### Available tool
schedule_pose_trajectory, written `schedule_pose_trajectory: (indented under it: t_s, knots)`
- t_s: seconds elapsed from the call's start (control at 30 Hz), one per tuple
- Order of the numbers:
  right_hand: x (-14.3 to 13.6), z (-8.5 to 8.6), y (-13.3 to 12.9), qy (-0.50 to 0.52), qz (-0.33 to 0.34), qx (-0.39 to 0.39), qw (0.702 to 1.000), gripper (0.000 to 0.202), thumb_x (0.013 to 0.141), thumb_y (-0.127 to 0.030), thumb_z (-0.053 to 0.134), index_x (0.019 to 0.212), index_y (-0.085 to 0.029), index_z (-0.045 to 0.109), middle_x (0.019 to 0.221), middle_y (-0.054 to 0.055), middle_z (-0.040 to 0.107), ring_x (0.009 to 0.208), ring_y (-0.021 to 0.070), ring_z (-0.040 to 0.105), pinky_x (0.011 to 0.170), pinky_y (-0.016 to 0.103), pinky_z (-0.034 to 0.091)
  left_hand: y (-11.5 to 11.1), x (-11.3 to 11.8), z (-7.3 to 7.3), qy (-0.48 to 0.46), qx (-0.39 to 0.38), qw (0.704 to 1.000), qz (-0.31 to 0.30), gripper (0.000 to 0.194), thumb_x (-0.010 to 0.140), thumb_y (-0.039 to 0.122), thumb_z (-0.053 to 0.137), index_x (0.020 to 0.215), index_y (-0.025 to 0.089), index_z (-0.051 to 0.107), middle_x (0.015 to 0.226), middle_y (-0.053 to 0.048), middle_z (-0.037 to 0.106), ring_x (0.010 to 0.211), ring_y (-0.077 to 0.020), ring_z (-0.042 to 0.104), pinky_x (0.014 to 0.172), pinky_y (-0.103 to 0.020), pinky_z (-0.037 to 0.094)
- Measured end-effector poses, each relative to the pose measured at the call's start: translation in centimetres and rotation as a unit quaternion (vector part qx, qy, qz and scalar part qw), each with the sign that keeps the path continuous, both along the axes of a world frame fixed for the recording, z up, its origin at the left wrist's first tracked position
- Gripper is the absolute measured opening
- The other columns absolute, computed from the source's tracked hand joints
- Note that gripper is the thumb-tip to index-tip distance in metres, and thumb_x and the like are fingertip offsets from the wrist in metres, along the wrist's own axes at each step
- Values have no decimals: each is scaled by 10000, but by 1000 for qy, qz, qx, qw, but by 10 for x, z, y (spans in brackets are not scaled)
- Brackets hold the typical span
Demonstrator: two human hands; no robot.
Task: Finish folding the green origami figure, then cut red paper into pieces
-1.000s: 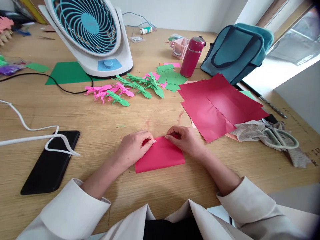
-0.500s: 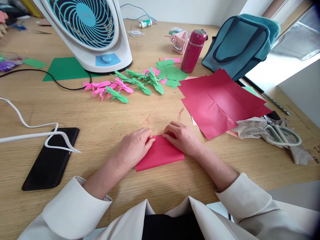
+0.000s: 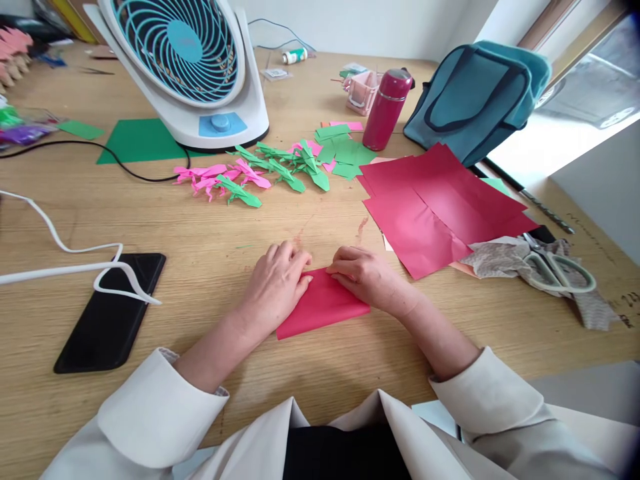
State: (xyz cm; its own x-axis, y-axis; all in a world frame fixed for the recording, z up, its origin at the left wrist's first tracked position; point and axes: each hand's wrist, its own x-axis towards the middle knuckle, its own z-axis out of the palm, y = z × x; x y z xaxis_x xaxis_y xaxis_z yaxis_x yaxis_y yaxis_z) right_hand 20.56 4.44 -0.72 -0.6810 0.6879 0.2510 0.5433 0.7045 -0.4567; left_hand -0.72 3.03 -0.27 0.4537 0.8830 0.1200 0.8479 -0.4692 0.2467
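Red paper (image 3: 327,305) lies folded; left hand (image 3: 277,283) and right hand (image 3: 367,277) perhaps pinch it.

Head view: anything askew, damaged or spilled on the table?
Mildly, yes. A reddish smear stains the tabletop just beyond the right hand; its source can't be told. The loose red sheets lie fanned out of line, one visibly wrinkled. The folded red paper at that hand and the left hand shows no visible damage.

Both hands (image 3: 277,283) palm-down and near each other, fingers (image 3: 345,268) curled, forearms (image 3: 440,335) angled inward
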Motion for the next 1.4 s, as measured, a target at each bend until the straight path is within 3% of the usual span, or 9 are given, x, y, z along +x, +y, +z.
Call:
schedule_pose_trajectory:
  t_s: [0.13, 0.2, 0.43, 0.67, 0.97, 1.27, 1.4]
  knots:
    - [0, 0, 0, 6, 6, 5, 1000, 212, 952, -117, 513, 946, -143, 724, 883, 81, 620, 793, 169, 596, 740, 276, 467, 4, 1, -2, -37, -7, 992, -119, 178, 921, 77, 485, 933, 161, 641, 939, -58, 599, 915, -188, 580, 827, -316, 491]
    - [1, -1, -1, 13, 8, 4, 1000, 223, 952, -114, 508, 945, -146, 729, 887, 84, 622, 794, 171, 602, 741, 279, 475, 3, 1, 0, -31, -32, 989, -138, 201, 945, 92, 461, 933, 149, 654, 916, -53, 618, 885, -174, 600, 812, -297, 502]
    - [10, -9, 0, 46, 27, 5, 999, 233, 948, -119, 506, 1018, -161, 725, 942, 86, 631, 836, 174, 626, 762, 286, 510, -28, 8, 15, 84, -13, 988, -129, 283, 976, 328, 490, 1107, 156, 673, 1135, -98, 671, 1062, -247, 623, 930, -383, 508]
    - [13, -10, 1, 66, 38, 6, 997, 239, 953, -128, 496, 1019, -154, 724, 937, 96, 624, 832, 177, 616, 750, 300, 520, -61, 18, 5, 141, -3, 984, -112, 625, 924, 548, 499, 1368, 110, 533, 1444, -231, 490, 1319, -374, 484, 1043, -486, 450]
    - [12, -5, 1, 46, 40, 2, 998, 227, 955, -130, 488, 1005, -152, 708, 937, 91, 609, 830, 179, 597, 764, 303, 496, -71, 23, 3, 154, -29, 983, -95, 795, 862, 612, 560, 1444, 81, 449, 1494, -194, 456, 1387, -425, 380, 1107, -522, 386]
    - [-6, 7, -13, -157, -9, 70, 985, 189, 918, -103, 517, 1019, -134, 674, 965, 126, 596, 800, 224, 544, 749, 359, 435, -76, 25, -1, 145, -35, 985, -90, 885, 788, 659, 623, 1455, 108, 437, 1511, -208, 426, 1406, -449, 337, 1101, -556, 366]
    - [-9, 1, -17, -124, 4, 55, 991, 189, 904, -68, 510, 1007, -120, 659, 1014, 140, 581, 848, 222, 537, 774, 351, 464, -77, 25, 0, 143, -31, 985, -89, 885, 774, 642, 651, 1453, 117, 436, 1516, -217, 412, 1406, -458, 330, 1095, -564, 362]
